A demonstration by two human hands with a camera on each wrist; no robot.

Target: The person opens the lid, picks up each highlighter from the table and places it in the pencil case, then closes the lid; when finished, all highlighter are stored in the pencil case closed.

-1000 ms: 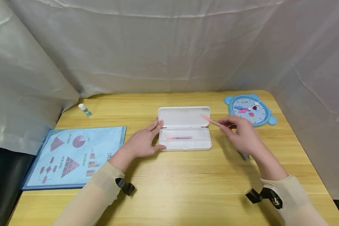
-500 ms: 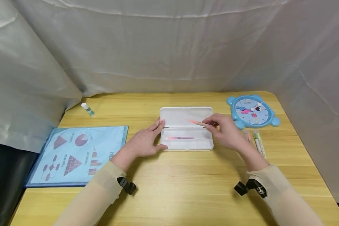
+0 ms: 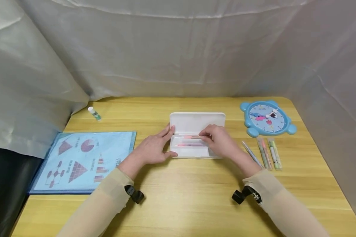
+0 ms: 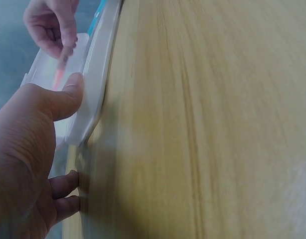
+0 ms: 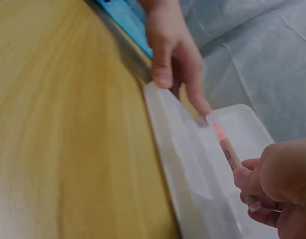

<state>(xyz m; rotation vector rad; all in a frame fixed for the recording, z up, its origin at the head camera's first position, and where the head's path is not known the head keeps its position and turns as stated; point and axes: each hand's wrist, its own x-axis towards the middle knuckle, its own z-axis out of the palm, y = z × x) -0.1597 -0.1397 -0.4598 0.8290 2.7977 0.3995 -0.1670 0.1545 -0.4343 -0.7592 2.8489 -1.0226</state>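
A white pencil case [image 3: 192,151] lies with its lid [image 3: 187,122] folded back. Along its left end rests my left hand [image 3: 152,149], thumb at the near corner and forefinger by the hinge, fingers fairly straight. My right hand [image 3: 221,141] pinches a beige pen [image 5: 230,153] with a pink end, low over the back of the case's tray. The pink end points left; fingers cover the other end. Another pink pen [image 3: 190,144] lies lengthwise inside the tray.
Right of the case lie a bluish pen [image 3: 251,154] and two slim clear-wrapped pen packs [image 3: 265,154]. Behind them is a blue toy clock [image 3: 268,118]. A blue document folder [image 3: 86,161] lies left, a glue stick [image 3: 94,113] behind it. Grey cloth [image 3: 178,59] hangs behind the table.
My right hand has carried the beige pen leftward and down from beside the case to its tray. My left hand has stayed at the case's left end.
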